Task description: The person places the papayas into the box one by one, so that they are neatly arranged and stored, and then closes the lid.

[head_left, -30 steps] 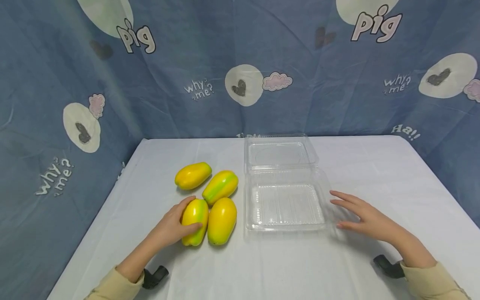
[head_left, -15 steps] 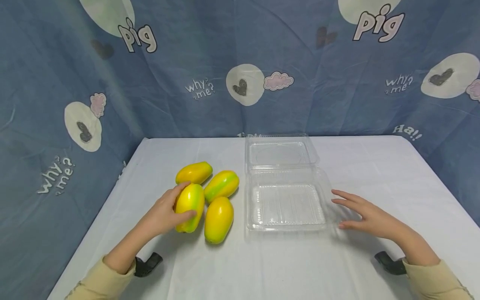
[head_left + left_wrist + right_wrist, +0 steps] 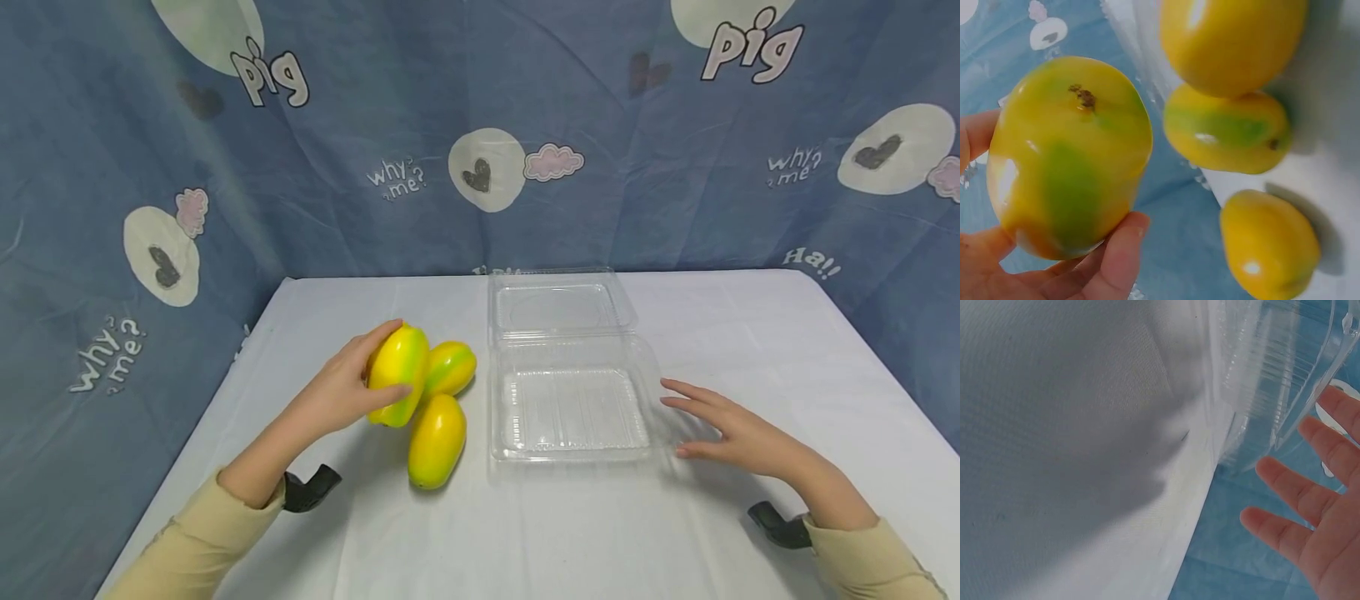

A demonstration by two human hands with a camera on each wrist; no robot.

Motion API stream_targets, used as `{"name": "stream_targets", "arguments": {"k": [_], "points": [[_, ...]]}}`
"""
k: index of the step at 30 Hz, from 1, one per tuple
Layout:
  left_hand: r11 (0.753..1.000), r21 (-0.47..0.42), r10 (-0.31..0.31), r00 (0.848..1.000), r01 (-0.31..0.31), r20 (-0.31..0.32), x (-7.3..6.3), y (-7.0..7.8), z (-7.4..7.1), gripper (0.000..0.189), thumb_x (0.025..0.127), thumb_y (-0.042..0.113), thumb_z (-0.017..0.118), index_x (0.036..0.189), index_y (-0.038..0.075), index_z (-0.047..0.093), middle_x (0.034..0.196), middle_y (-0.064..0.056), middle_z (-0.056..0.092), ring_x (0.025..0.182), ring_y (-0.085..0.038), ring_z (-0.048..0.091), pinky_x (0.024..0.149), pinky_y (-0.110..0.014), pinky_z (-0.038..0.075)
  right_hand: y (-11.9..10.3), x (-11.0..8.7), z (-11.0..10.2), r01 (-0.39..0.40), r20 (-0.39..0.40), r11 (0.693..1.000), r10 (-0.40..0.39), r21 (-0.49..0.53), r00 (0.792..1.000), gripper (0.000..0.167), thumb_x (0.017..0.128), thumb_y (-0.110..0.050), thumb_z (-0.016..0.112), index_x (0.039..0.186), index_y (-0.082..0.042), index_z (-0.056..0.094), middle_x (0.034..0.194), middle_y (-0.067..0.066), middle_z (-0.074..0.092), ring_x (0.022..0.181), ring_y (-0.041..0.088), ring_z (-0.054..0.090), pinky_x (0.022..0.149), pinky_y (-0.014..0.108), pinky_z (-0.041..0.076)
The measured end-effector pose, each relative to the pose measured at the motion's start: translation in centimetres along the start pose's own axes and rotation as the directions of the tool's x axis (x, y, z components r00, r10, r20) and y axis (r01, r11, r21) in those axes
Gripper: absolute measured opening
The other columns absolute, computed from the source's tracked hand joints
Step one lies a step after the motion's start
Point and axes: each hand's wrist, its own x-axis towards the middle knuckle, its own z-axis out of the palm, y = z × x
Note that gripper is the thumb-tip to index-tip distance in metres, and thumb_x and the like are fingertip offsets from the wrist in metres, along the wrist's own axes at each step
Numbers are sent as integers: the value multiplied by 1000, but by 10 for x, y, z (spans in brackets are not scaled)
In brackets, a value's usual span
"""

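Note:
My left hand [image 3: 339, 390] grips a yellow papaya [image 3: 400, 375] with a green streak, raised off the table. In the left wrist view, the fingers and thumb wrap round the sides of this held papaya [image 3: 1069, 162]. A green-streaked papaya [image 3: 452, 368] lies just right of it, and a plainer yellow papaya [image 3: 437, 442] sits nearer the front. The held fruit hides another papaya in the head view; three others show in the left wrist view. Beside the right edge of a clear plastic clamshell box [image 3: 573, 412], my right hand [image 3: 738, 435] hovers with fingers spread, holding nothing.
The box's lid [image 3: 558, 308] lies folded back towards the far edge of the white-covered table [image 3: 585, 533]. A blue printed cloth [image 3: 337, 208] hangs behind and to the left. Black wrist mounts [image 3: 313, 487] stick out from both cuffs.
My left hand has lifted the papaya from the front of the group and carried it away from me, over the rear-left fruit. A neighbouring papaya shifted slightly left. The right hand stays put.

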Motion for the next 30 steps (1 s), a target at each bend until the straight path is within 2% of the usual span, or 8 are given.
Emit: {"name": "stream_targets", "arguments": {"k": [9,14,18,23,30], "points": [[997,-18,76,997,-76,15,21,25,0,81,83,30,66,147,22,17,143,-15,30,117,-30,43,94,-48,42,1,2,1,29,-20,999,-30,-43,999,59,78,-30,70,129,-5,50,144,0,35,127,-14,13,95,4,15],[993,-30,115,993,-114,19,34,42,-2,81,82,31,67,147,27,18,144,-10,29,116,-27,43,95,-46,42,1,3,2,47,-42,997,-50,-55,998,59,77,-28,72,127,-5,51,144,0,36,127,-13,15,95,6,15],[989,-32,142,990,-142,23,43,53,-1,82,81,32,69,146,31,19,144,-6,31,114,-24,44,92,-43,44,1,2,3,59,-58,997,-61,-43,996,59,76,-26,73,127,-4,51,143,0,37,127,-13,15,96,3,11],[979,-63,196,981,-195,14,55,63,4,82,78,29,72,145,29,25,145,-6,31,115,-24,44,90,-41,45,1,2,5,66,-58,998,-66,-15,996,59,77,-24,72,128,-4,50,143,4,37,128,-14,13,96,0,9],[964,-114,244,970,-242,9,72,76,16,81,76,24,75,143,28,30,145,-2,31,126,-24,38,98,-44,39,0,1,6,62,-65,998,-63,-20,996,59,76,-24,73,127,-4,50,144,1,36,128,-14,13,96,0,9]]}}
